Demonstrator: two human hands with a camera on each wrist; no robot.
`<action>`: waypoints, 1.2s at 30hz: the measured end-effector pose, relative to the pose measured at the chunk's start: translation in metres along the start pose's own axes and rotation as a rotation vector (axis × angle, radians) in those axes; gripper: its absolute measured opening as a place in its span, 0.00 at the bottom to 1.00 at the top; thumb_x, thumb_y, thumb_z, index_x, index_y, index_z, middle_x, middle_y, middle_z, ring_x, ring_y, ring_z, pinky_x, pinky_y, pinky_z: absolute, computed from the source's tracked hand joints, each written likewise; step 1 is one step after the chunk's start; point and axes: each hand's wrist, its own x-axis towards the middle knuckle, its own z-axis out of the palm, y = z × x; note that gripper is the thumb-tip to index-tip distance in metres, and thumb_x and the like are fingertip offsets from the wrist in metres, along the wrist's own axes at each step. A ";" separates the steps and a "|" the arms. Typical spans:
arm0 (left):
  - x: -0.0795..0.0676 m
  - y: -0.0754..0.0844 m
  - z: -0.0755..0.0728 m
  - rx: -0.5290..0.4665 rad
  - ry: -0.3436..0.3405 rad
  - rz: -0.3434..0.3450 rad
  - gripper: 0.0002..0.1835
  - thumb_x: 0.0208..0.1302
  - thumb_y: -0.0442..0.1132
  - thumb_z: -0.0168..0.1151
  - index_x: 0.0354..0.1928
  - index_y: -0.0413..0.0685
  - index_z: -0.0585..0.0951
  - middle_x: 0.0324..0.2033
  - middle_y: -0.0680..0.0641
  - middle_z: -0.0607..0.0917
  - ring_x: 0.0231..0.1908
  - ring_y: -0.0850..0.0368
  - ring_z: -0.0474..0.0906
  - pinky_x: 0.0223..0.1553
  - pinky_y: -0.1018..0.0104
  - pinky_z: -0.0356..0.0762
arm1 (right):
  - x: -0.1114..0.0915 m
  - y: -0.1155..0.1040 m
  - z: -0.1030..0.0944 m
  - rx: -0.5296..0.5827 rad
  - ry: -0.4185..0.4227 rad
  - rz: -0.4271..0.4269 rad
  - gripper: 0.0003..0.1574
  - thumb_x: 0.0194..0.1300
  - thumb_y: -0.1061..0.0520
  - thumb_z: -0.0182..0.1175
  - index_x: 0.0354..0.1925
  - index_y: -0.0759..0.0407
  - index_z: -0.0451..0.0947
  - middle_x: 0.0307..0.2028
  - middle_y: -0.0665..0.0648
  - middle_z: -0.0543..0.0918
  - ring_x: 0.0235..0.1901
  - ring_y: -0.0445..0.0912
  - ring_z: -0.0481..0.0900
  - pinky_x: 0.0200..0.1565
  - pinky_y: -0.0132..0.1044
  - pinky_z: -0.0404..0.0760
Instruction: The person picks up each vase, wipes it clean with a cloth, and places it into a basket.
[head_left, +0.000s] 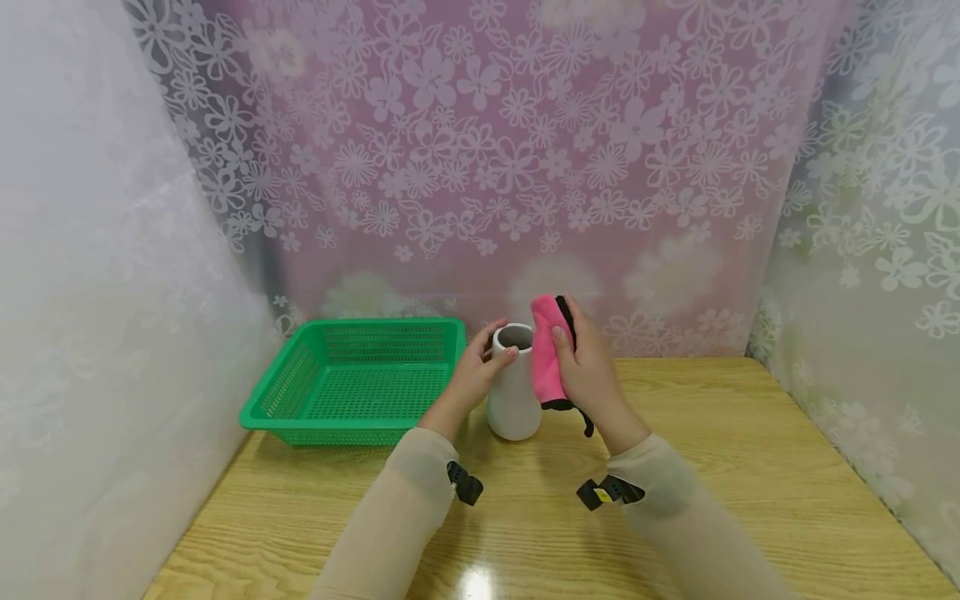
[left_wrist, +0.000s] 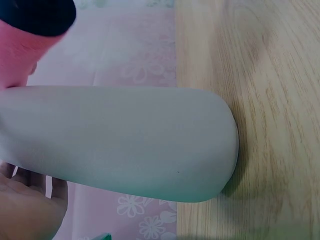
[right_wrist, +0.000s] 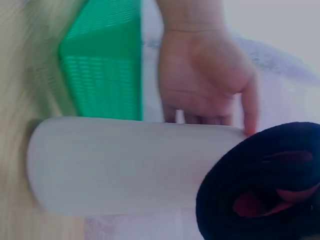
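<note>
Your left hand [head_left: 474, 371] wraps the upper part of the white vase [head_left: 513, 392], fingers curled round the neck just under the rim, thumb on the near side. The vase stands upright on the wooden table [head_left: 735, 467], its long axis vertical and its open mouth facing up. In the right wrist view the same hand [right_wrist: 205, 80] shows behind the vase [right_wrist: 130, 165], fingertips lying on its wall.

Your right hand [head_left: 588, 367] grips a rolled pink cloth with black trim [head_left: 549, 354], fingers closed round the roll and thumb pressed to its front. The roll is also near vertical, parallel to the vase and touching or just beside its right flank; from these views you cannot tell which. Its upper end stands above the vase rim, slightly right of the mouth.

Key relation: the mouth lies just left of and below the top of the roll, so the right hand is the one nearer to the opening with the cloth, while the left steadies the vase.

A green perforated basket [head_left: 356, 379] sits on the table to the left of the vase, apart from both hands. Flowered film screens [head_left: 525, 167] enclose the table.
</note>
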 end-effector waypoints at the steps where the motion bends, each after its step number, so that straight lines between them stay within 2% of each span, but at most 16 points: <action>1: -0.001 0.000 0.000 0.004 0.003 0.000 0.32 0.74 0.42 0.60 0.76 0.51 0.63 0.69 0.41 0.70 0.68 0.41 0.67 0.66 0.44 0.66 | -0.001 0.001 0.003 -0.016 0.010 -0.006 0.38 0.81 0.45 0.43 0.80 0.54 0.47 0.69 0.68 0.64 0.60 0.62 0.69 0.60 0.62 0.68; 6: -0.002 0.000 0.000 0.018 0.006 -0.005 0.32 0.73 0.45 0.60 0.76 0.54 0.63 0.70 0.43 0.68 0.69 0.41 0.65 0.66 0.44 0.65 | -0.004 0.008 0.017 -0.108 0.067 -0.042 0.37 0.81 0.46 0.43 0.80 0.53 0.47 0.65 0.68 0.67 0.51 0.62 0.74 0.51 0.60 0.75; 10: -0.002 0.001 0.000 0.008 0.004 -0.002 0.32 0.74 0.44 0.60 0.76 0.54 0.63 0.71 0.42 0.68 0.69 0.41 0.65 0.66 0.43 0.65 | -0.007 0.012 0.025 -0.119 0.102 -0.055 0.37 0.81 0.47 0.43 0.80 0.51 0.47 0.67 0.66 0.67 0.50 0.62 0.75 0.48 0.60 0.77; 13: -0.004 0.006 0.000 -0.002 -0.010 0.000 0.32 0.74 0.43 0.59 0.76 0.52 0.62 0.71 0.41 0.67 0.69 0.40 0.65 0.66 0.43 0.65 | -0.009 0.016 0.029 -0.110 0.120 -0.033 0.36 0.81 0.46 0.42 0.80 0.48 0.46 0.69 0.65 0.65 0.51 0.62 0.76 0.48 0.60 0.76; 19: -0.003 0.005 0.000 0.000 -0.016 0.001 0.32 0.74 0.43 0.59 0.76 0.52 0.62 0.71 0.41 0.67 0.69 0.40 0.65 0.66 0.43 0.65 | -0.009 0.023 0.033 -0.085 0.128 0.031 0.36 0.81 0.44 0.40 0.80 0.46 0.46 0.62 0.66 0.68 0.40 0.59 0.76 0.42 0.56 0.77; 20: -0.002 0.000 0.000 0.004 -0.008 0.007 0.32 0.74 0.44 0.59 0.76 0.54 0.62 0.71 0.42 0.67 0.69 0.41 0.65 0.66 0.43 0.66 | -0.009 0.024 0.034 -0.080 0.126 0.043 0.36 0.81 0.44 0.40 0.80 0.47 0.46 0.61 0.66 0.69 0.39 0.59 0.76 0.41 0.56 0.77; 24: -0.001 0.000 0.000 -0.004 -0.009 0.010 0.32 0.74 0.43 0.59 0.76 0.53 0.63 0.70 0.42 0.69 0.68 0.42 0.66 0.65 0.44 0.67 | -0.007 0.030 0.035 -0.049 0.115 0.087 0.36 0.81 0.46 0.41 0.80 0.52 0.48 0.64 0.67 0.67 0.49 0.62 0.76 0.51 0.60 0.75; 27: -0.001 0.003 0.000 -0.008 -0.013 0.019 0.31 0.75 0.42 0.58 0.76 0.51 0.62 0.68 0.41 0.70 0.68 0.42 0.67 0.64 0.45 0.68 | -0.006 0.036 0.035 -0.034 0.091 0.123 0.34 0.81 0.49 0.42 0.78 0.58 0.51 0.67 0.69 0.66 0.60 0.65 0.71 0.60 0.63 0.69; 30: -0.002 0.004 0.000 0.001 -0.014 0.030 0.31 0.75 0.41 0.57 0.76 0.48 0.62 0.68 0.39 0.70 0.67 0.40 0.68 0.64 0.44 0.68 | -0.007 0.043 0.036 -0.044 0.021 0.180 0.34 0.81 0.52 0.42 0.78 0.61 0.51 0.70 0.70 0.63 0.68 0.66 0.63 0.66 0.63 0.62; 34: -0.002 0.003 0.000 -0.001 -0.017 0.037 0.32 0.75 0.39 0.56 0.76 0.45 0.60 0.69 0.36 0.69 0.68 0.37 0.67 0.64 0.41 0.67 | -0.009 0.055 0.039 -0.098 -0.093 0.258 0.34 0.82 0.52 0.41 0.78 0.62 0.49 0.73 0.70 0.60 0.71 0.65 0.60 0.69 0.61 0.58; 36: -0.003 0.004 0.000 -0.008 -0.017 0.030 0.32 0.75 0.39 0.57 0.76 0.46 0.60 0.69 0.37 0.69 0.68 0.38 0.67 0.64 0.41 0.67 | -0.010 0.060 0.041 -0.116 -0.129 0.276 0.35 0.82 0.51 0.40 0.78 0.62 0.48 0.73 0.70 0.60 0.71 0.65 0.59 0.69 0.60 0.58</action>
